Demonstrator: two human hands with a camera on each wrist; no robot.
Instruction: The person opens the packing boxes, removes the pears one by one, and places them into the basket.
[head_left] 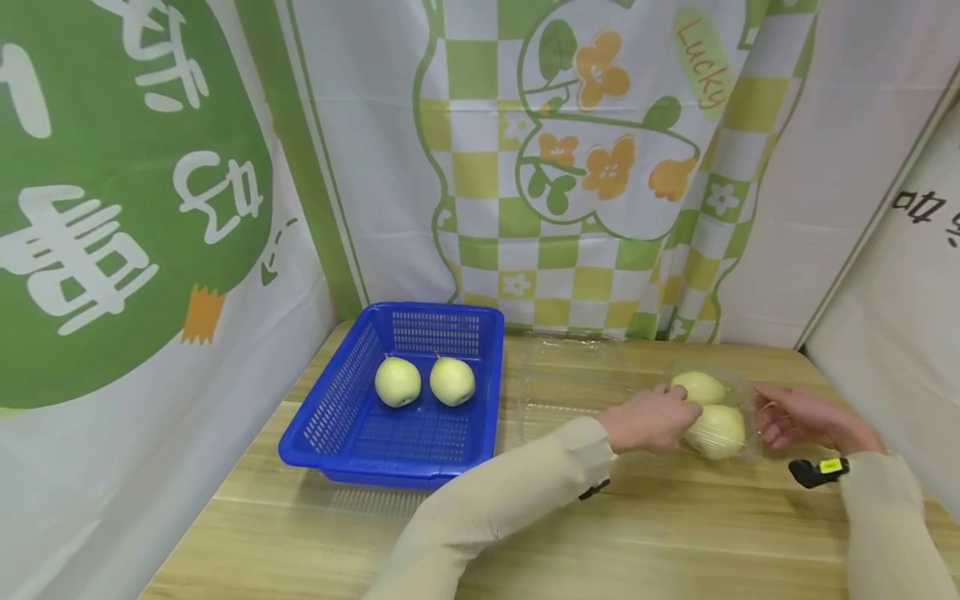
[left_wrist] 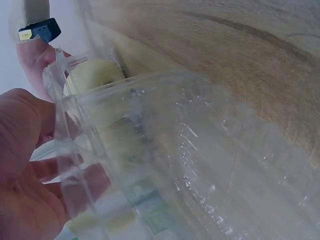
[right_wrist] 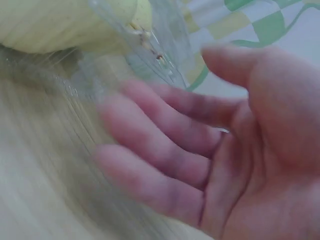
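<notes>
A clear plastic clamshell box [head_left: 752,417] stands at the right of the table with two pale yellow pears [head_left: 717,432] in it. Its transparent lid [head_left: 558,385] lies folded open to the left. My left hand [head_left: 651,419] grips the box's near-left wall; in the left wrist view its fingers [left_wrist: 92,182] show through the clear plastic. At the box's right side is my right hand [head_left: 806,417], its fingers [right_wrist: 150,140] loosely bent and holding nothing. Whether its fingertips touch the plastic, I cannot tell.
A blue perforated basket [head_left: 487,433] sits left of the lid, holding two more pears [head_left: 452,382] with stems. The wooden table [head_left: 637,533] is bordered by printed cloth curtains [head_left: 480,200] behind and on both sides.
</notes>
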